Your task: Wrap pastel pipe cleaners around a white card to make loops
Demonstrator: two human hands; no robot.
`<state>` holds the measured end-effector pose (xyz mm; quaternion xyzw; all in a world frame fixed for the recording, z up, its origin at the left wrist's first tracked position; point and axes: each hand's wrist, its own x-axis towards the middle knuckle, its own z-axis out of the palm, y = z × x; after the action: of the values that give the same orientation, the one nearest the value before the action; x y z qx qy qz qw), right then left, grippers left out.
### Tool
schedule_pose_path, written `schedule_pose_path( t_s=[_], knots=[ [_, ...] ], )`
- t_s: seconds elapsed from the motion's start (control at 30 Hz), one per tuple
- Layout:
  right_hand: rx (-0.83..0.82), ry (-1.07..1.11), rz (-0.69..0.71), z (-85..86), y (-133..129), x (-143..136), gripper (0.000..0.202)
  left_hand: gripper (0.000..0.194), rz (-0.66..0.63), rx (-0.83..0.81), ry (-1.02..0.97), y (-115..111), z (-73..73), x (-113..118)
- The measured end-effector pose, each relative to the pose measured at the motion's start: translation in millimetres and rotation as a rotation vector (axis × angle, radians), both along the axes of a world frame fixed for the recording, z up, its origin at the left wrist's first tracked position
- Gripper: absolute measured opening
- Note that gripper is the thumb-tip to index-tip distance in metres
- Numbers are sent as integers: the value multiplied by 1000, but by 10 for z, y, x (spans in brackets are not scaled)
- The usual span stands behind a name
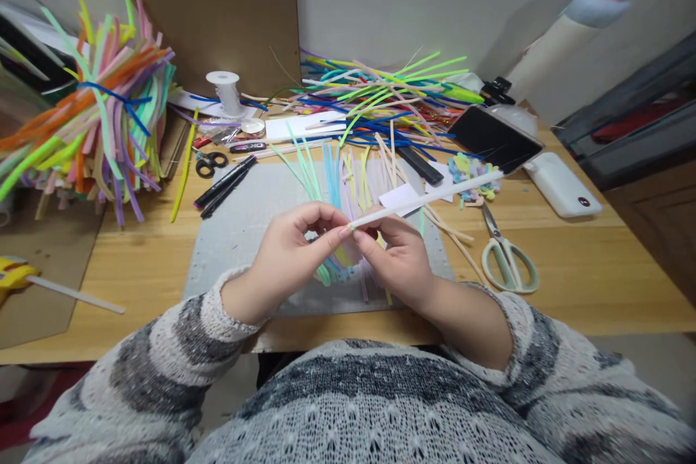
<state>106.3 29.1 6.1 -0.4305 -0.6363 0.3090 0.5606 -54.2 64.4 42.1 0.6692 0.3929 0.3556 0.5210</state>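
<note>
A white pipe cleaner [435, 196] slants up to the right from between my two hands. My left hand [296, 246] pinches its near end with thumb and forefinger. Against that same end close the thumb and fingers of my right hand [394, 250], and the fingertips of both hands almost meet. Below and behind them, pastel pipe cleaners [331, 174] in green, blue, lilac and yellow lie across a grey cutting mat [239, 232]. My fingers hide part of these strands and the very tip of the white one.
Scissors [508, 254] with pale handles lie at the right, near a white power bank [562, 185] and a phone [494, 138]. Pens [225, 185] and dark scissors [211, 163] are left of centre. A large pipe-cleaner bundle [109, 101] and a yellow glue gun [16, 275] stand far left.
</note>
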Motion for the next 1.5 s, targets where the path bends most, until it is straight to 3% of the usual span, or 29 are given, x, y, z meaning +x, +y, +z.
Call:
schedule_pose_path(
  t_s=[0.3,0.67,0.93,1.27,1.5],
  knots=[
    [-21,15,-8,-1,6,-13,7,14,-13,62,35,14,-27,-17],
    [5,-50,26,16,17,-18,8,7,-52,319,125,26,17,-50],
    [-50,-19,-37,-9,2,-14,5,11,-33,115,74,46,-21,-44],
    [-46,-10,-58,1,11,-35,4,10,9,162,98,46,-27,-37],
    [-33,-8,-5,20,9,-37,5,11,-52,208,105,59,-2,-51]
  ],
)
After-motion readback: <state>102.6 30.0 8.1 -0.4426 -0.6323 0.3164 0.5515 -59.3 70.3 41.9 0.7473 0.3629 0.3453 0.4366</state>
